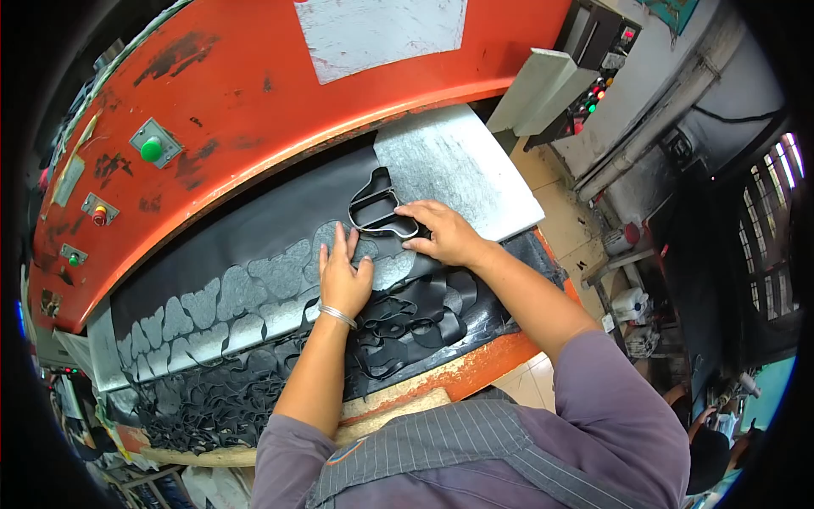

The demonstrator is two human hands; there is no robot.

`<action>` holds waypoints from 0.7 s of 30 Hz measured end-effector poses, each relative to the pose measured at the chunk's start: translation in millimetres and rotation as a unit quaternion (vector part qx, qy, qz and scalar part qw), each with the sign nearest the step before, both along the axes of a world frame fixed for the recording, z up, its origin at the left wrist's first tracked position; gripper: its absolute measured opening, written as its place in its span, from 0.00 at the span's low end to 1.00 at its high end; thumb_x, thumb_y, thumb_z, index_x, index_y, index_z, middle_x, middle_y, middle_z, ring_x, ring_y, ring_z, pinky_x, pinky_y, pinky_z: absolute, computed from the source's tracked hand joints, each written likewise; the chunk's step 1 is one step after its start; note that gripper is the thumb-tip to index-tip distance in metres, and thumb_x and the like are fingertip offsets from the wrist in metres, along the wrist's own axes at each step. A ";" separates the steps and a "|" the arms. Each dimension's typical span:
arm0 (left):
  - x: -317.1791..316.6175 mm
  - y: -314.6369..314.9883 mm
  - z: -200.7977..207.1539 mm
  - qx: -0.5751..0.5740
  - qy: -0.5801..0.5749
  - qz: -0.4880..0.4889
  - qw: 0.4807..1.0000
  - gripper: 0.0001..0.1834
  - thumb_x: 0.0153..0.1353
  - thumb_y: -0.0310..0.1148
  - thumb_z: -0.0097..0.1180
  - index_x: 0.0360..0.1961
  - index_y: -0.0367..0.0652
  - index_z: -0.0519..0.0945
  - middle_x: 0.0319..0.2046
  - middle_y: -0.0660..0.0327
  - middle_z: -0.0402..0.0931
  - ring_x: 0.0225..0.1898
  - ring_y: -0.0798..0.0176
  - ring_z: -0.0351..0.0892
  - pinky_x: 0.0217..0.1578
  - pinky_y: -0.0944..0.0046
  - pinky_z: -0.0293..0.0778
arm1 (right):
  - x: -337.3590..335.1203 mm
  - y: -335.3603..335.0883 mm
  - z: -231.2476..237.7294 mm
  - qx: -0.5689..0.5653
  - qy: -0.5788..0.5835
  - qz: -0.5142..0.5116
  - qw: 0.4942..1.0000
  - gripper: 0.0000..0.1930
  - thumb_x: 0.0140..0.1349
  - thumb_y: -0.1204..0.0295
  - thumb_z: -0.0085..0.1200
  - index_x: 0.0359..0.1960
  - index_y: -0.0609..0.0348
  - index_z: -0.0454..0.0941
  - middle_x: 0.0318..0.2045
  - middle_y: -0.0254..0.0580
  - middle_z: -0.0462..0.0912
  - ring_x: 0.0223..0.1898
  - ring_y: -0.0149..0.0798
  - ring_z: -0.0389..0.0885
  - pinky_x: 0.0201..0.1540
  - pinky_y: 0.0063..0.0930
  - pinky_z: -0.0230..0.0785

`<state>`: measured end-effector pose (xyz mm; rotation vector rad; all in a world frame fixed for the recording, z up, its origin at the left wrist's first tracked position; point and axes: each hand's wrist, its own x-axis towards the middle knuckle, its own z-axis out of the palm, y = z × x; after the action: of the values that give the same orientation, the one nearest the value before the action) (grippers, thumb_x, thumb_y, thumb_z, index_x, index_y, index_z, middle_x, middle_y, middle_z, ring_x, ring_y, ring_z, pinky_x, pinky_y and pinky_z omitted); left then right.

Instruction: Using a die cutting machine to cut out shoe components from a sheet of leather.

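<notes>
A metal cutting die [373,202], a curved outline with crossbars, stands on a black sheet [254,216] that looks like leather. My right hand [445,233] grips the die's right end between thumb and fingers. Just left of the die, my left hand [343,276] lies with fingers stretched out on the sheet, fingertips close to the die's lower edge. Rows of cut-out openings [242,288] run along the sheet's near side, showing the pale cutting board [458,161] underneath. Whether the left fingertips touch the die, I cannot tell.
Black offcuts [220,399] are heaped along the near edge. Beyond the sheet rises an orange press beam [254,85] with a green push button [152,150] and a red one [100,215]. A control panel with lit buttons [598,93] stands at the far right.
</notes>
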<state>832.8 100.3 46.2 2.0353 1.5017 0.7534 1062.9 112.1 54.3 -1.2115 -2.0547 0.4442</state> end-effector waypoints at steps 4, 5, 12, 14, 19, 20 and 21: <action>-2.5 -1.6 -3.4 0.026 0.001 -0.001 1.000 0.42 0.56 0.31 0.51 0.69 0.30 0.47 0.59 0.52 0.72 0.65 0.51 0.63 0.68 0.49 0.43 | 8.7 5.6 -4.6 -0.033 0.032 0.053 0.998 0.33 0.47 0.66 0.68 0.59 0.50 0.70 0.52 0.53 0.76 0.56 0.52 0.73 0.62 0.42 0.61; -2.5 -1.5 -3.1 0.032 -0.003 -0.001 0.999 0.42 0.56 0.31 0.51 0.69 0.30 0.47 0.59 0.52 0.72 0.65 0.51 0.62 0.68 0.49 0.44 | 10.1 4.9 -4.2 -0.012 0.011 0.052 0.999 0.35 0.48 0.64 0.67 0.60 0.51 0.69 0.52 0.52 0.76 0.56 0.51 0.72 0.63 0.44 0.60; -2.8 -0.8 1.4 0.026 -0.034 0.011 0.999 0.43 0.56 0.29 0.52 0.69 0.30 0.45 0.57 0.48 0.72 0.67 0.52 0.61 0.68 0.50 0.42 | 13.0 10.8 -6.5 -0.013 -0.021 0.018 1.000 0.34 0.52 0.58 0.63 0.60 0.58 0.68 0.55 0.50 0.75 0.59 0.49 0.70 0.66 0.44 0.54; -4.1 0.9 5.6 0.025 -0.033 0.011 0.999 0.42 0.56 0.28 0.52 0.69 0.30 0.46 0.57 0.48 0.72 0.67 0.52 0.60 0.68 0.50 0.42 | 12.0 14.6 -4.7 -0.004 -0.016 0.015 1.000 0.33 0.52 0.59 0.62 0.60 0.58 0.69 0.54 0.51 0.75 0.58 0.50 0.71 0.65 0.44 0.54; 0.7 6.9 10.9 0.000 -0.057 0.009 0.998 0.43 0.55 0.26 0.52 0.69 0.30 0.47 0.57 0.46 0.72 0.68 0.55 0.60 0.69 0.51 0.36 | 18.4 19.9 -2.7 0.013 -0.030 0.029 0.999 0.32 0.53 0.60 0.62 0.60 0.58 0.69 0.53 0.52 0.76 0.58 0.49 0.71 0.64 0.43 0.56; 1.6 6.4 10.2 -0.002 -0.055 0.016 0.998 0.43 0.55 0.26 0.52 0.69 0.30 0.47 0.57 0.46 0.72 0.68 0.55 0.60 0.69 0.51 0.36 | 19.4 19.6 -2.4 0.010 -0.027 0.036 0.999 0.32 0.53 0.60 0.62 0.60 0.58 0.69 0.53 0.52 0.76 0.58 0.49 0.71 0.64 0.43 0.56; 2.5 4.9 9.1 -0.004 -0.062 0.011 0.998 0.42 0.55 0.27 0.52 0.69 0.30 0.47 0.57 0.45 0.72 0.67 0.55 0.61 0.69 0.51 0.36 | 20.3 18.7 -1.8 0.002 -0.036 0.032 0.999 0.32 0.53 0.61 0.62 0.60 0.58 0.69 0.53 0.52 0.76 0.58 0.49 0.71 0.64 0.42 0.56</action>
<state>835.2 105.2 55.2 1.9313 1.4560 0.8643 1083.3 130.8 52.6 -1.1775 -2.1586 0.4319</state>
